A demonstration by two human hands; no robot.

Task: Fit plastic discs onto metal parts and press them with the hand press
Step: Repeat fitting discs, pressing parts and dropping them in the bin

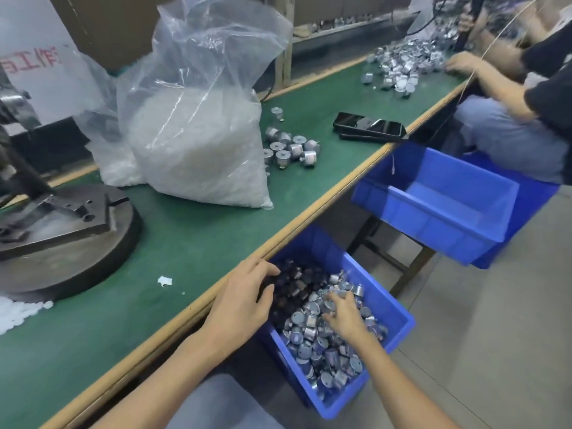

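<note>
Metal parts (pixel 322 345) fill a blue bin (pixel 400 320) positioned below the front edge of the green worktop (pixel 185 249). The right hand (pixel 343 314) lies in this bin on top of the parts, fingers spread and pointing down into the pile; whether they grip a part cannot be determined. The left hand (pixel 244 301) is at the worktop edge above the shaded end of the bin, fingers loosely bent and relaxed, with nothing visibly held. A clear bag of white plastic discs (pixel 201 150) stands upright on the worktop, with a small group of metal parts (pixel 291 148) just beside it. The hand press (pixel 62 236) stands at the left, with loose white discs (pixel 15 311) near its base. A second blue bin (pixel 433 230) sits further right, below the worktop edge.
</note>
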